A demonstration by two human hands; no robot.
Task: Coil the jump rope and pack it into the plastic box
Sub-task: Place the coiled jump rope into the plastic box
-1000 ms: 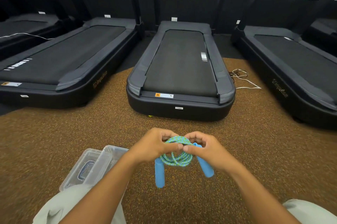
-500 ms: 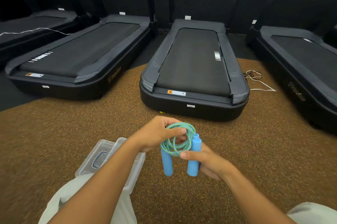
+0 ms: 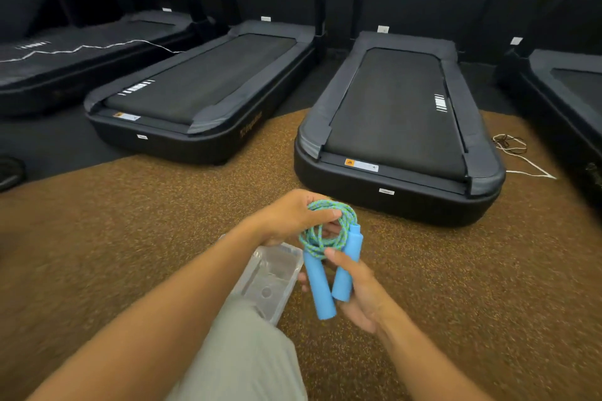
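The jump rope (image 3: 329, 237) has a blue-green braided cord wound into a small coil and two light blue foam handles (image 3: 321, 286) hanging side by side below it. My left hand (image 3: 290, 216) pinches the top of the coil. My right hand (image 3: 360, 289) cups the handles from underneath, thumb on the coil's lower edge. The clear plastic box (image 3: 270, 276) lies open on the floor just left of the handles, partly hidden behind my left forearm and my knee.
Brown speckled carpet surrounds me. Black treadmills stand ahead: one (image 3: 397, 126) straight in front, another (image 3: 195, 100) to its left, more at both edges. A loose white cord (image 3: 514, 153) lies on the floor at the right. My knee in grey trousers (image 3: 241, 358) is below.
My right hand moved from pinching the coil to holding both handles from below, which now hang together. The view swung left and the rope sits closer to the box.
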